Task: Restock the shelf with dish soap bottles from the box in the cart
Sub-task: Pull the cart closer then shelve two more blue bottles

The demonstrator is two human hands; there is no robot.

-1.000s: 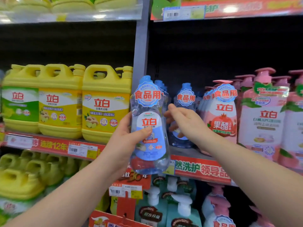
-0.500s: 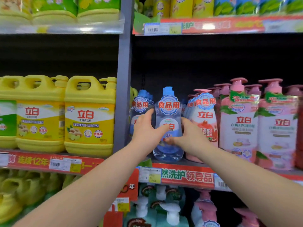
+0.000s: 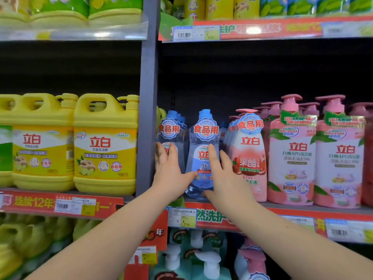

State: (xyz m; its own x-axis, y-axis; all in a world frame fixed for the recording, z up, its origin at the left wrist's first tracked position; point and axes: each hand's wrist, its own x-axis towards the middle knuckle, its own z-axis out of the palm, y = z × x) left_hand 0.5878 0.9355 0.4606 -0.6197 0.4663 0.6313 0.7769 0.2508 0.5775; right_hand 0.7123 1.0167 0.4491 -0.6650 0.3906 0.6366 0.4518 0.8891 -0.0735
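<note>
A clear blue dish soap bottle [image 3: 202, 158] with a blue cap stands upright at the front of the middle shelf [image 3: 298, 209]. A second blue bottle [image 3: 173, 134] stands just left of it, with more behind. My left hand [image 3: 169, 170] has its fingers spread flat over the left bottle, the thumb touching the front bottle's lower left side. My right hand [image 3: 224, 176] lies flat and open against the front bottle's right side, thumb by its base. Neither hand wraps around a bottle. The box and the cart are out of view.
Pink soap bottles [image 3: 250, 158] and pink pump bottles [image 3: 292, 154] crowd the shelf right of the blue ones. Yellow jugs [image 3: 105, 146] fill the left bay beyond the grey upright post [image 3: 148, 110]. Pump bottles [image 3: 201, 257] stand on the shelf below.
The bottle that my left hand held in front of the shelf now stands on it. Both hands have loosened from gripping it to flat, spread fingers.
</note>
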